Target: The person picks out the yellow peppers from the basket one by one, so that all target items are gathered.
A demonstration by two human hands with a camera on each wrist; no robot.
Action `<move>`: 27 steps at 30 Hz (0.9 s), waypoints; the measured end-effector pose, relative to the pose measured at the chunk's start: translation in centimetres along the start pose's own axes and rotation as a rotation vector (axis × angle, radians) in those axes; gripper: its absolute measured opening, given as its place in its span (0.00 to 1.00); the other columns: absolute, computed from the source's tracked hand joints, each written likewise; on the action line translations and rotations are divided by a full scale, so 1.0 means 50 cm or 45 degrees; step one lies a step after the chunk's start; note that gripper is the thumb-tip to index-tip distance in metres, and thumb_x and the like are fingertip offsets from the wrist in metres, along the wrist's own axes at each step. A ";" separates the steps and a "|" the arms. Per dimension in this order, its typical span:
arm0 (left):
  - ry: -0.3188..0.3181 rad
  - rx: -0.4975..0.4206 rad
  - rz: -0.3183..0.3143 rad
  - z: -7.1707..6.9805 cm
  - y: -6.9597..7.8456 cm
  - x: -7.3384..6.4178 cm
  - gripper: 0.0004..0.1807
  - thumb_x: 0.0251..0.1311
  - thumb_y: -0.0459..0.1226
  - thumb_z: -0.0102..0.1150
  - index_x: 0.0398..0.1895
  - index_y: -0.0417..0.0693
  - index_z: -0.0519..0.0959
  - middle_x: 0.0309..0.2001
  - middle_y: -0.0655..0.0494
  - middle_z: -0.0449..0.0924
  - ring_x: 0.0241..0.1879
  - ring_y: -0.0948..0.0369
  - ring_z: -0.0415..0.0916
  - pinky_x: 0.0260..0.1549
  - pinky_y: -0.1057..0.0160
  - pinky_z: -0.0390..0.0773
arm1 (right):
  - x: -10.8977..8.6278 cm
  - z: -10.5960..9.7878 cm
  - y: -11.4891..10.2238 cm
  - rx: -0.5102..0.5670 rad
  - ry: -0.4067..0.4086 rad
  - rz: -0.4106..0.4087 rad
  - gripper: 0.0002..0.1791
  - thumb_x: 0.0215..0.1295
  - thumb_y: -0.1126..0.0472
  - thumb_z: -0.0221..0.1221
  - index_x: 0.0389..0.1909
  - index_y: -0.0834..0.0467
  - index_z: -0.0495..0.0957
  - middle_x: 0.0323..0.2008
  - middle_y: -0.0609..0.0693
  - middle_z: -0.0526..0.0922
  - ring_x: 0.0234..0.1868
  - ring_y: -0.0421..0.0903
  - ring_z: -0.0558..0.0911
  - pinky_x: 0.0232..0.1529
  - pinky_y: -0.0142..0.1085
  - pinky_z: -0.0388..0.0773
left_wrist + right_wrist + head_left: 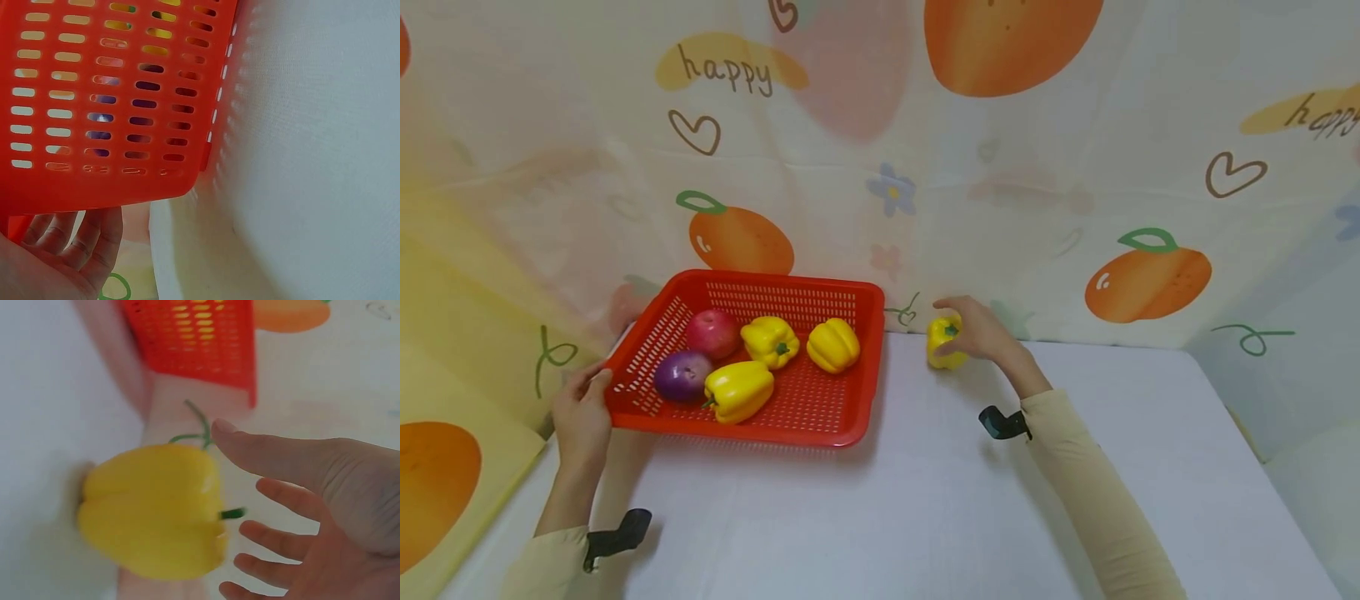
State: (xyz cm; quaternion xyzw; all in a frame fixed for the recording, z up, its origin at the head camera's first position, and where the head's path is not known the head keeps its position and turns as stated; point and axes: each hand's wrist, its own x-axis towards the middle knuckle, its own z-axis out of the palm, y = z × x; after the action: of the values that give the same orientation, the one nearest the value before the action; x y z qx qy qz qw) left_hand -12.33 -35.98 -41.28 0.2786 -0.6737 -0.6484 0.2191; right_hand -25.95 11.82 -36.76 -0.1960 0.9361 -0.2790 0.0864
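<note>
My left hand (583,417) grips the left end of a red plastic basket (820,435), thumb over the rim and fingers beneath it, as the left wrist view shows. In the basket lie a red apple-like fruit (712,334), a purple round fruit or vegetable (682,376) and three yellow bell peppers, one nearest the front (739,392). Right of the basket, another yellow bell pepper (153,512) stands on the table with its green stem up. Around its top hovers my right hand (976,333), fingers spread and apart from the pepper in the right wrist view.
A white-covered table (925,500) carries everything. Behind it hangs a printed cloth backdrop (1000,167) with oranges, hearts and lettering, close to the basket's far rim. Black wrist cameras (1002,422) are strapped to both forearms.
</note>
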 end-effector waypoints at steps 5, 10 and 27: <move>0.007 0.015 -0.012 0.001 0.001 -0.001 0.18 0.63 0.41 0.49 0.54 0.46 0.73 0.32 0.66 0.73 0.29 0.70 0.71 0.23 0.78 0.70 | 0.002 -0.020 -0.043 -0.021 0.036 -0.049 0.35 0.50 0.58 0.66 0.60 0.60 0.65 0.61 0.57 0.64 0.62 0.54 0.60 0.61 0.47 0.56; -0.001 0.018 0.005 0.001 0.001 -0.002 0.19 0.63 0.42 0.49 0.55 0.45 0.72 0.32 0.67 0.73 0.28 0.71 0.71 0.23 0.78 0.70 | 0.012 -0.034 -0.088 -0.039 0.047 -0.053 0.33 0.53 0.56 0.63 0.60 0.59 0.65 0.61 0.55 0.64 0.61 0.53 0.63 0.60 0.46 0.60; -0.007 0.001 0.008 -0.002 0.000 -0.002 0.18 0.62 0.42 0.51 0.54 0.46 0.73 0.32 0.67 0.74 0.28 0.71 0.71 0.23 0.78 0.70 | 0.046 -0.008 -0.175 0.026 0.105 -0.011 0.28 0.57 0.55 0.60 0.58 0.58 0.67 0.53 0.56 0.73 0.51 0.51 0.73 0.48 0.40 0.73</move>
State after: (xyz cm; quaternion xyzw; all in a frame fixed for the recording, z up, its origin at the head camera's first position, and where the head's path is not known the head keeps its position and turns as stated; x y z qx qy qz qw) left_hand -12.19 -35.98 -41.25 0.2747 -0.6755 -0.6482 0.2192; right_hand -25.33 4.36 -31.67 -0.1874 0.9352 -0.2966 0.0486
